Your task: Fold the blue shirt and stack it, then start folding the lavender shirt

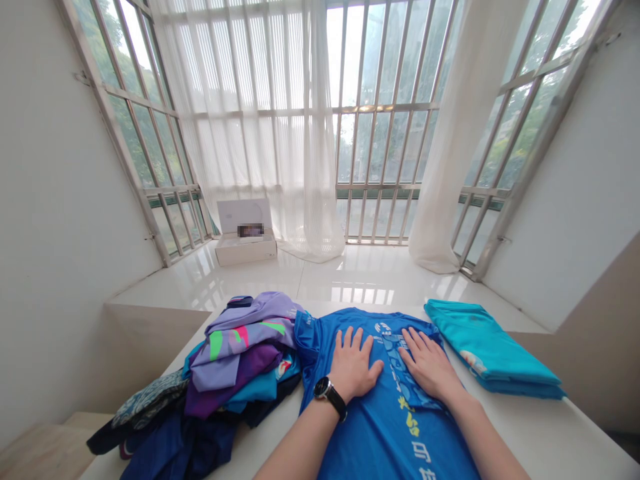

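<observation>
A blue T-shirt (pixel 360 427) with white and yellow lettering lies spread on the white table (pixel 565 433). My left hand (pixel 354 363), with a black-strapped watch (pixel 330 396) on its wrist, rests flat on the shirt's upper left part, fingers spread. Flat on the right side of the shirt lies my right hand (pixel 427 363), its fingers also stretched out. Beneath and beside the right hand, a sleeve with a lighter blue pattern (pixel 397 360) appears folded inward over the shirt. The other sleeve (pixel 307 333) sticks out to the left, somewhat crumpled.
Left of the shirt is a loose heap of clothes (pixel 240 373) in purple, blue and dark colours. At right sits a folded turquoise garment stack (pixel 495 347). Behind the table, a white box (pixel 246 250) with raised lid stands on the window ledge (pixel 320 280), near sheer curtains (pixel 305 167).
</observation>
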`<state>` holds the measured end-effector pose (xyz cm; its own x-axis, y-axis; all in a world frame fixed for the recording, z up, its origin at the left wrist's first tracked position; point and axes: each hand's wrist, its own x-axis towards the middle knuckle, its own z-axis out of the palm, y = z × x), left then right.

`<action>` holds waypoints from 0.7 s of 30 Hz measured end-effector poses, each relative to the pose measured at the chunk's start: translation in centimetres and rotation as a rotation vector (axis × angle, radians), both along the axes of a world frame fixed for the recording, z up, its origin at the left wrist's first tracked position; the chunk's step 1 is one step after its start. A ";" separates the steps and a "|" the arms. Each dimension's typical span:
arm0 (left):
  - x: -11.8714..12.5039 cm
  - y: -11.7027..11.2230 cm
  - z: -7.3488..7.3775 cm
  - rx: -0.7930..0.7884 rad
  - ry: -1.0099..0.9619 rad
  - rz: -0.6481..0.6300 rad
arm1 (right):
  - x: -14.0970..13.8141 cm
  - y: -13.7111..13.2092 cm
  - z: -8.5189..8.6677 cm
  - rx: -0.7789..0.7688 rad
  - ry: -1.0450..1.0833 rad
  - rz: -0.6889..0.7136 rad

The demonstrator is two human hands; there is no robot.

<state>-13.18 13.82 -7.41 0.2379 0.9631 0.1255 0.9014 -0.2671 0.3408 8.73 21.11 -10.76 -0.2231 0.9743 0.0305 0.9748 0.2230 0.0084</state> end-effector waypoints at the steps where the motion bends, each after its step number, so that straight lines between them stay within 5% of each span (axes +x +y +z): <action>1: 0.0 0.0 0.0 -0.003 0.004 0.000 | 0.0 0.0 0.0 0.001 0.003 0.001; 21: 0.0 0.5 -0.9 0.038 0.017 0.010 | 0.8 0.1 0.8 0.231 0.338 0.085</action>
